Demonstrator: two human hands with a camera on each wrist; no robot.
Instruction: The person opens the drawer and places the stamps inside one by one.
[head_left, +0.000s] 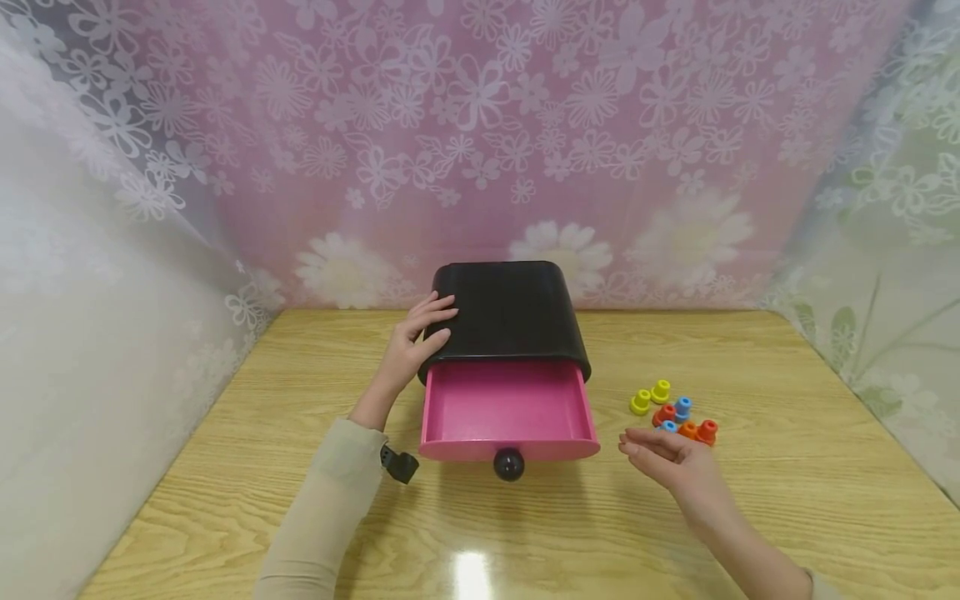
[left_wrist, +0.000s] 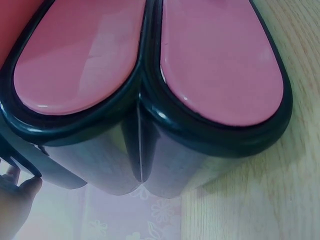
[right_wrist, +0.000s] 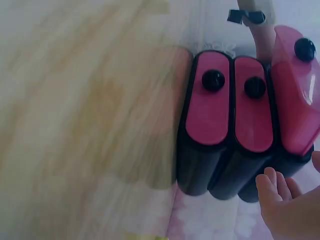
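A black cabinet with pink drawers stands on the table, its top drawer pulled out with nothing visible inside. My left hand rests on the cabinet's left edge, fingers spread over the top. In the left wrist view, two closed drawer fronts show, with fingertips touching the cabinet at lower left. My right hand hovers right of the open drawer, fingers loosely bent and nothing visible in them. Just beyond it lie several small cone-shaped pieces, among them a yellow piece and a red piece.
A round black knob juts from the open drawer's front. Two lower drawers with black knobs are closed in the right wrist view. Behind the wooden table hangs a pink flowered curtain.
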